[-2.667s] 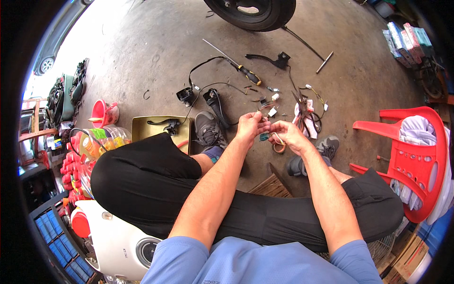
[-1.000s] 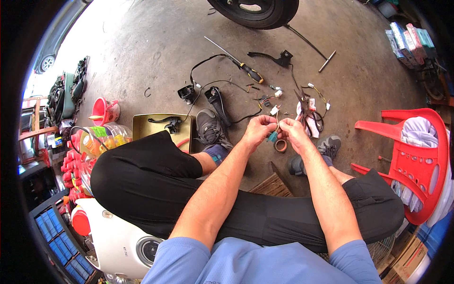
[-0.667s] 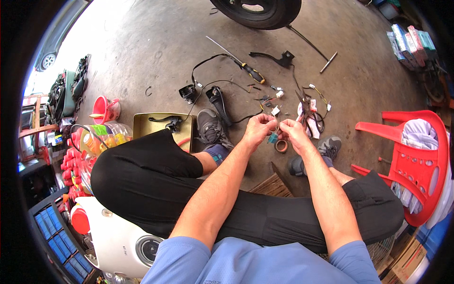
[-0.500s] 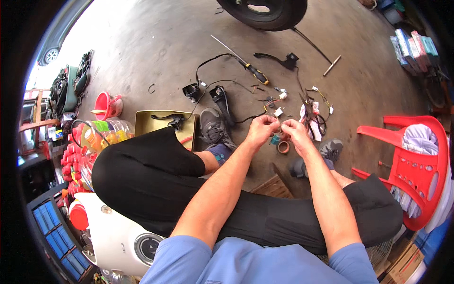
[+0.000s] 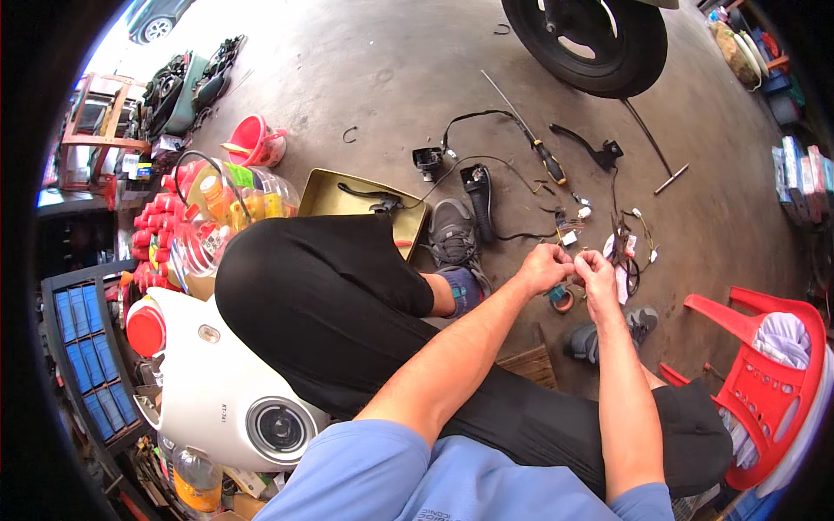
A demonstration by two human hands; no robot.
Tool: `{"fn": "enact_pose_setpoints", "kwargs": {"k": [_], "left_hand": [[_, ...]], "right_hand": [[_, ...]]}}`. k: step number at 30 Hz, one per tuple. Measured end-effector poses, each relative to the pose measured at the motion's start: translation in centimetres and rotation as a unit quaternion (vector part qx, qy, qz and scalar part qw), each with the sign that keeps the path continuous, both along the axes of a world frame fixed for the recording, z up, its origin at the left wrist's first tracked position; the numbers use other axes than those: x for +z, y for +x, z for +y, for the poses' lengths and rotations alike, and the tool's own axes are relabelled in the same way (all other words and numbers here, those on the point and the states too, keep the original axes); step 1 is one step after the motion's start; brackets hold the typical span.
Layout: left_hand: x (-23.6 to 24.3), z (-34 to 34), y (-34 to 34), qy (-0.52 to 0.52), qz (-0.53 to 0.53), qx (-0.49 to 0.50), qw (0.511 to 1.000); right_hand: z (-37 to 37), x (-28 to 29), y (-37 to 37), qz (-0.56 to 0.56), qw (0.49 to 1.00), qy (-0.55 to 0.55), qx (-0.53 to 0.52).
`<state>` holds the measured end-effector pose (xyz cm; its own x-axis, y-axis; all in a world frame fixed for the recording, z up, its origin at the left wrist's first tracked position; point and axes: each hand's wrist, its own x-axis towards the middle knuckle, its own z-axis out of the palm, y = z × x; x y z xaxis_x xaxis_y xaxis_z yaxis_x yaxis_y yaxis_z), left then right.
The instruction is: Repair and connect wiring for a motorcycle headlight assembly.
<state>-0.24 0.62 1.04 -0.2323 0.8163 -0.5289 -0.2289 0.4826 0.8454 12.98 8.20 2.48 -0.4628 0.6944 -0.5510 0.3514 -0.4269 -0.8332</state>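
Thin wire [image 5: 574,261], mostly hidden, pinched in both hands [image 5: 546,270], curled nearly closed, fingertips almost meeting

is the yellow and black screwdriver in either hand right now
No, the screwdriver lies on the floor beyond the left hand and right hand, touching neither.

Red chair [image 5: 757,377], red bucket [image 5: 271,153].
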Motion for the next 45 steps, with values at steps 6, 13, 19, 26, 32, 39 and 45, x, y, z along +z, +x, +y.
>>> {"fn": "enact_pose_setpoints", "kwargs": {"k": [6,13,19,26,32,39,45], "left_hand": [[-0.6,-0.1,-1.1,-0.009,-0.08,0.048,0.996],[0.2,0.2,-1.0,-0.001,-0.205,0.076,0.976],[0.5,0.1,-0.9,-0.009,-0.238,0.082,0.968],[0.1,0.1,-0.9,0.002,-0.221,0.081,0.972],[-0.3,0.2,-0.4,0.007,-0.142,0.088,0.986],[0.9,0.3,-0.6,-0.011,-0.033,0.068,0.997],[-1.6,0.0,-0.4,0.012,0.028,0.078,0.996]], "right_hand": [[-0.1,-0.2,-0.3,0.051,0.991,-0.091,-0.087],[0.4,0.5,0.6,0.091,0.97,-0.176,-0.138],[0.7,0.5,0.9,0.129,0.959,-0.199,-0.152],[0.6,0.4,1.2,0.12,0.962,-0.196,-0.145],[0.6,1.2,-0.2,0.001,0.98,-0.067,-0.185],[0.4,4.0,-1.5,0.069,0.998,0.006,-0.012],[-1.3,3.9,-3.0,-0.06,0.984,0.153,0.061]]}}
